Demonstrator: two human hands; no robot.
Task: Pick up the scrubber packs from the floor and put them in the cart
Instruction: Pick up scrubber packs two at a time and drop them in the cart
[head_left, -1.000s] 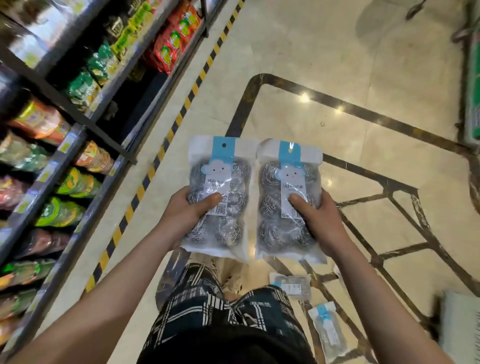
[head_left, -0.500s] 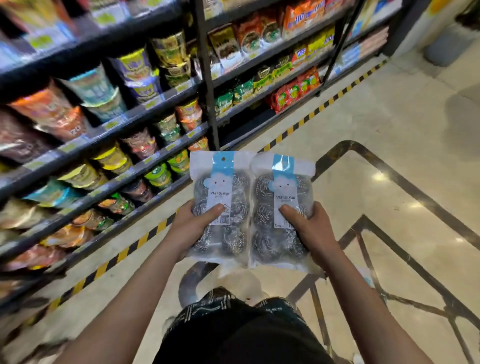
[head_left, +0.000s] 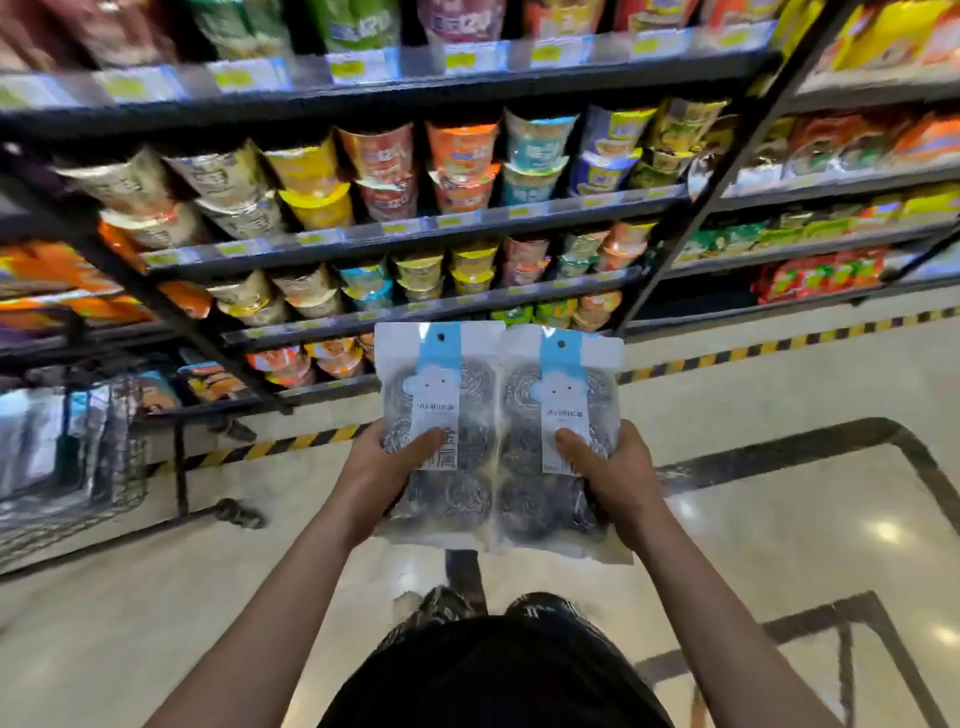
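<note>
A shop aisle: tiered shelves packed with instant-noodle cups, price tags along the edges, a wire cart on the polished floor.

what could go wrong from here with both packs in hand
1. Each hand, left and right, pinches only the lower half of its pack, left pack, right pack; the slick bags could slip.
2. The cart sits far to the left, so a long reach may miss its basket.
</note>
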